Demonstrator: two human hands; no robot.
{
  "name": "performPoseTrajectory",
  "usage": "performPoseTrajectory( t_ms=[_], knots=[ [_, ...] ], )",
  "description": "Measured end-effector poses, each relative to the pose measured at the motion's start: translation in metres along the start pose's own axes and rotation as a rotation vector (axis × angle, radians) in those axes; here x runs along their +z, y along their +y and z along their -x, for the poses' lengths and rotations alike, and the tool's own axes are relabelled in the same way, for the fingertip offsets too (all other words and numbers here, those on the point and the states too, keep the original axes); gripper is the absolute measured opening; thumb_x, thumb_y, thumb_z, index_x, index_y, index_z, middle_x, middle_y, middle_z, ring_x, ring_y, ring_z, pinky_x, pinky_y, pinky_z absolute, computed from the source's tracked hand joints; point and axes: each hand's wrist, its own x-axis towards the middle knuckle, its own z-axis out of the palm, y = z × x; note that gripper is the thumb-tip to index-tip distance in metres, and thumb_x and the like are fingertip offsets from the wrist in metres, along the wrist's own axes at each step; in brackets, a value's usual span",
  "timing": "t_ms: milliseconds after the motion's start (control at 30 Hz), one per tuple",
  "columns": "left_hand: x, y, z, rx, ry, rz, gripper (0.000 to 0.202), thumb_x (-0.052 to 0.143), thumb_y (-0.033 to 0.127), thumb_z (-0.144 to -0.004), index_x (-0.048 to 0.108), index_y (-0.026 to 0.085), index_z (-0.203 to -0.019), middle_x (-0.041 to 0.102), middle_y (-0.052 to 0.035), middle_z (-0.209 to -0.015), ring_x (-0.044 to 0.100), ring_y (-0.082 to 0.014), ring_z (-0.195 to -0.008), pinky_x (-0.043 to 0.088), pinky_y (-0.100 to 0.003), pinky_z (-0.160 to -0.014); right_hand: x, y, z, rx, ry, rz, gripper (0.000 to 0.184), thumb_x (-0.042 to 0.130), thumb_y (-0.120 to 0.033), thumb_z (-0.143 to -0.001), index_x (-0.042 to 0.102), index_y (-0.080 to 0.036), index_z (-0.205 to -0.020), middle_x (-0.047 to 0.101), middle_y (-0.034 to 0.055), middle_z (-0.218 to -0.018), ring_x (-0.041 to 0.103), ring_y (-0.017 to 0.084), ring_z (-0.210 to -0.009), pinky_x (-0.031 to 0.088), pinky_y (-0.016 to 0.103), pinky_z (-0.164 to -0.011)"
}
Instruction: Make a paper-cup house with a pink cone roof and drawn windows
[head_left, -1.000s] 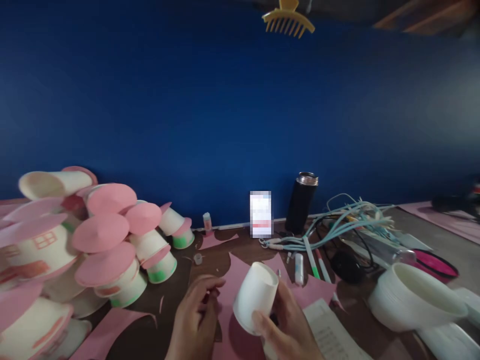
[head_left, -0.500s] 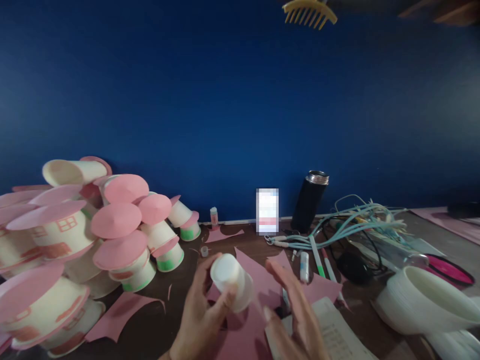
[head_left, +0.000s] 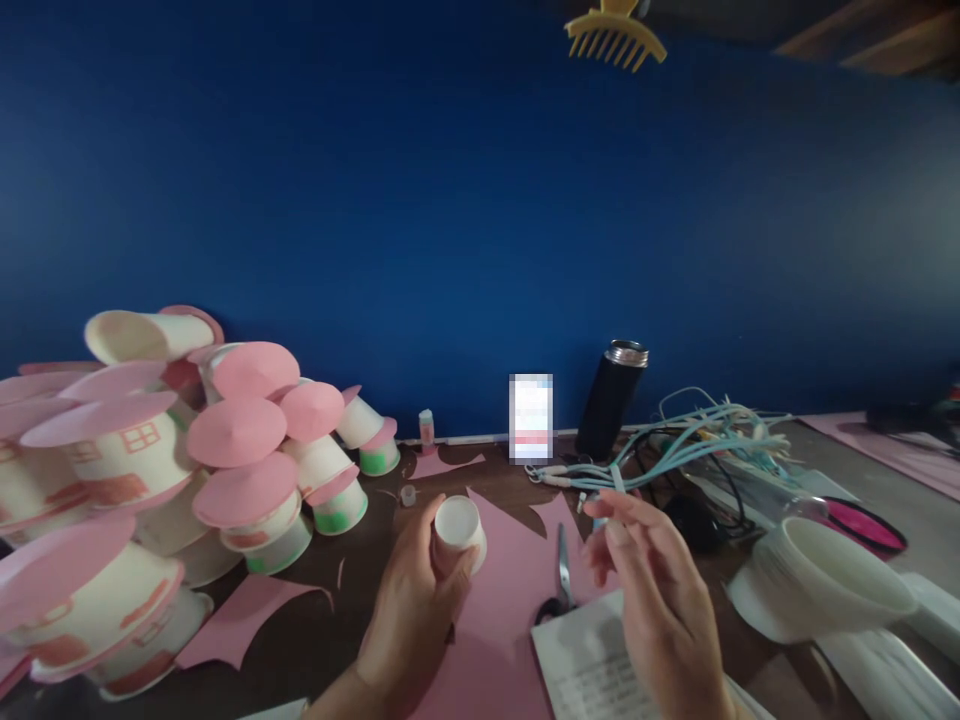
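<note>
My left hand (head_left: pixel 420 580) is closed around a small white paper cup (head_left: pixel 457 525), its narrower end tilted toward me. Below the cup lies cut pink paper (head_left: pixel 502 620). My right hand (head_left: pixel 664 590) hovers over the pens and the white tube, its fingers partly curled but apart; I see nothing held in them. It hides most of the tube and pens. Scissors (head_left: pixel 562 565) lie on the pink paper just left of that hand, beside a sheet with writing (head_left: pixel 585 660).
At left, paper-cup houses with pink cone roofs (head_left: pixel 236 430) are piled up. A black bottle (head_left: pixel 611 400) and a blurred upright screen (head_left: pixel 531 420) stand by the blue wall. Light-blue cables (head_left: pixel 690 440) and stacked white cups (head_left: pixel 795 590) are on the right. Pink scraps (head_left: pixel 247 615) lie about.
My right hand has moved right and up, away from the cup, toward the white tube and pens, uncovering the scissors. My left hand still holds the cup, now turned slightly.
</note>
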Motion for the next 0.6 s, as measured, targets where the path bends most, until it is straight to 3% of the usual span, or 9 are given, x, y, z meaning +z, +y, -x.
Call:
performPoseTrajectory(
  t_ms=[100, 300, 467, 600],
  knots=[
    [-0.001, 0.0, 0.0, 0.011, 0.002, 0.001, 0.055, 0.058, 0.037, -0.084, 0.044, 0.023, -0.135, 0.055, -0.0121, -0.133, 0.051, -0.0304, -0.124, 0.042, -0.047, -0.1, -0.004, -0.005, -0.005, 0.018, -0.033, -0.002, 0.018, 0.05, -0.037, -0.097, 0.059, -0.026, -0.109, 0.065, 0.0008, -0.088, 0.055, 0.008, -0.056, 0.048, 0.019, -0.049],
    [0.001, -0.004, 0.0, 0.065, 0.028, -0.04, 0.058, 0.058, 0.037, -0.084, 0.044, 0.022, -0.137, 0.055, -0.0141, -0.133, 0.051, -0.033, -0.124, 0.042, -0.051, -0.1, -0.023, -0.003, -0.016, 0.099, -0.239, 0.165, 0.022, 0.056, -0.041, -0.093, 0.065, -0.021, -0.097, 0.064, -0.0001, -0.071, 0.053, 0.009, -0.052, 0.046, 0.02, -0.047],
    [0.001, -0.006, -0.002, 0.104, 0.001, -0.107, 0.055, 0.056, 0.039, -0.086, 0.042, 0.024, -0.137, 0.055, -0.0131, -0.133, 0.051, -0.0323, -0.124, 0.042, -0.052, -0.1, -0.044, -0.003, -0.034, 0.163, 0.014, 0.031, 0.021, 0.068, -0.039, -0.085, 0.069, -0.018, -0.092, 0.063, -0.0007, -0.064, 0.049, 0.009, -0.046, 0.038, 0.019, -0.039],
    [0.0, -0.005, -0.001, 0.098, 0.001, -0.102, 0.055, 0.055, 0.039, -0.087, 0.041, 0.024, -0.137, 0.054, -0.0125, -0.135, 0.05, -0.0317, -0.125, 0.044, -0.051, -0.098, -0.06, -0.012, -0.052, 0.139, 0.145, -0.114, 0.017, 0.067, -0.036, -0.083, 0.07, -0.02, -0.087, 0.059, -0.0017, -0.062, 0.044, 0.008, -0.045, 0.032, 0.02, -0.038]
  ],
)
